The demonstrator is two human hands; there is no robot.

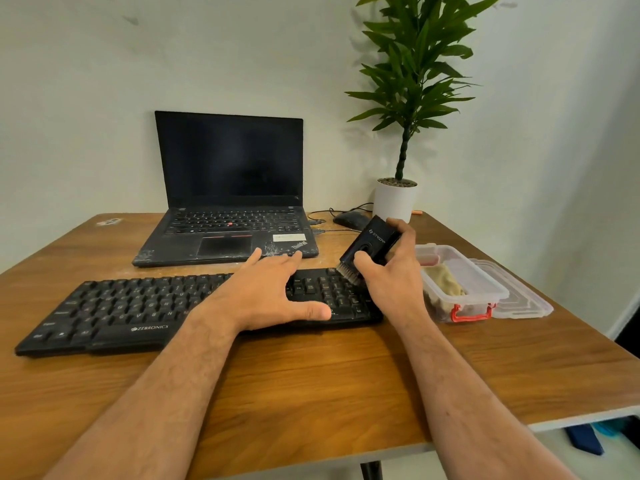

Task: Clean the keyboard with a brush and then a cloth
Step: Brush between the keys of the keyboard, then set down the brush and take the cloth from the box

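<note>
A black keyboard (138, 306) lies across the wooden table (311, 382) in front of me. My left hand (266, 296) rests flat on its right half, fingers spread and straight. My right hand (391, 268) grips a black block-shaped brush (372, 242), tilted so that its bristles (348, 273) touch the keys at the keyboard's upper right corner. A beige cloth (445, 280) lies inside a clear plastic box (464, 306) just right of the keyboard.
An open black laptop (228, 209) stands behind the keyboard. A black mouse (349, 220) with its cable and a potted plant (396, 199) are at the back right. The box's lid (523, 299) lies beside the box, near the table's right edge.
</note>
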